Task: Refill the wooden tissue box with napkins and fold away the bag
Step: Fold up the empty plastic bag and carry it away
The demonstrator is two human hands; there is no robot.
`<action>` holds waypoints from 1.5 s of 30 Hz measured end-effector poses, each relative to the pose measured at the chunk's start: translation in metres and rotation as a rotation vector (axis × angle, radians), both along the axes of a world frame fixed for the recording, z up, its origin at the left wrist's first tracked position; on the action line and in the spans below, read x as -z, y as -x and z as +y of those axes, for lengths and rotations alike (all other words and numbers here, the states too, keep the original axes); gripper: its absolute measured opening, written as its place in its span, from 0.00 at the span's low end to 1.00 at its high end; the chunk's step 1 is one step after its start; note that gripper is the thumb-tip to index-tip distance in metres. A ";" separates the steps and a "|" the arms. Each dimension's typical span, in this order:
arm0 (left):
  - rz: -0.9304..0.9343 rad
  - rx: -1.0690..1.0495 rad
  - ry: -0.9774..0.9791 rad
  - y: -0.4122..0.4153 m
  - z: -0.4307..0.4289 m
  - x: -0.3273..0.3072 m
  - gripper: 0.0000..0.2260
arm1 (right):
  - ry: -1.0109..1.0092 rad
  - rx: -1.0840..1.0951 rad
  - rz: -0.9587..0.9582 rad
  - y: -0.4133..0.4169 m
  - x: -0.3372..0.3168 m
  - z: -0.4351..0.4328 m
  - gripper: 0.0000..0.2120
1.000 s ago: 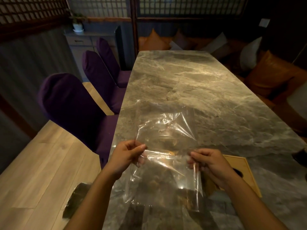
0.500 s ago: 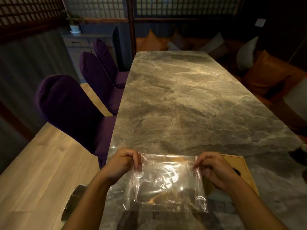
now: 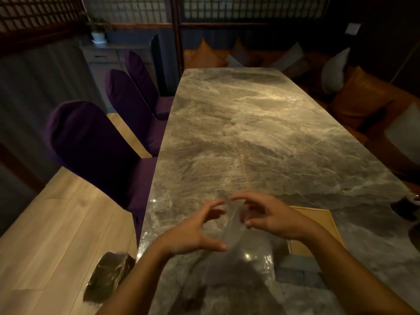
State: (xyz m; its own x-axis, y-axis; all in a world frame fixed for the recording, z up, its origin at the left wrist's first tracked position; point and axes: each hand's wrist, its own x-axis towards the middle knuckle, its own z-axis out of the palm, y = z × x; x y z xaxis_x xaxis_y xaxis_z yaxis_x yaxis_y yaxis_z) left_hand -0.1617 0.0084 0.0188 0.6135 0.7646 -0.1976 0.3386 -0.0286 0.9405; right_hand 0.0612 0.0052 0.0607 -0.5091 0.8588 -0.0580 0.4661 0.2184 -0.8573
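We are holding our left hand (image 3: pixel 193 233) at 9 o'clock, right hand (image 3: pixel 270 217) at 3 o'clock, fingers curling inward, fingertips nearly meeting.

Three purple upholstered chairs stand along one side: the nearest (image 3: pixel 91 153), a second (image 3: pixel 127 98) and a third (image 3: pixel 141 73). There is one long grey marble table (image 3: pixel 261 137). Two bare hands hover over its near end, the left hand (image 3: pixel 193 233) and the right hand (image 3: pixel 270 217), with one clear crinkled plastic bag (image 3: pixel 245 242) between them. One flat light wooden tissue box (image 3: pixel 318 221) lies by the right wrist. One small white potted plant (image 3: pixel 98 35) sits on one grey cabinet (image 3: pixel 102 57).
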 end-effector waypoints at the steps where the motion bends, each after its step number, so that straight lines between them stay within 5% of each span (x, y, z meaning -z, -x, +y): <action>1: 0.017 0.019 -0.040 -0.009 -0.001 0.000 0.32 | -0.039 -0.043 -0.084 0.005 -0.006 0.002 0.28; 4: 0.016 -0.020 -0.171 -0.025 -0.004 -0.001 0.09 | -0.102 -0.072 -0.198 0.013 -0.020 0.005 0.25; 8: -0.108 -0.182 -0.192 -0.023 -0.004 -0.002 0.06 | -0.182 0.053 -0.277 0.008 -0.021 0.008 0.37; 16: -0.431 -0.436 0.176 -0.012 -0.001 -0.006 0.04 | 0.253 0.497 0.407 0.001 0.013 -0.006 0.54; 18: -0.471 -0.467 0.217 -0.012 -0.002 -0.005 0.03 | 0.370 0.546 0.518 0.002 0.027 -0.009 0.50; 21: -0.496 -0.516 0.259 -0.013 -0.003 0.000 0.04 | 0.475 0.531 0.587 0.004 0.044 -0.013 0.32; 26: -0.440 -0.593 0.314 -0.017 -0.005 0.007 0.08 | 0.388 0.584 0.530 0.006 0.056 -0.016 0.05; 32: -0.295 -0.630 0.324 -0.022 -0.008 0.013 0.08 | 0.304 0.678 0.420 0.002 0.056 -0.011 0.04; 45: -0.235 -1.001 0.314 -0.010 -0.029 0.024 0.10 | 0.336 0.494 0.395 0.016 0.081 0.009 0.06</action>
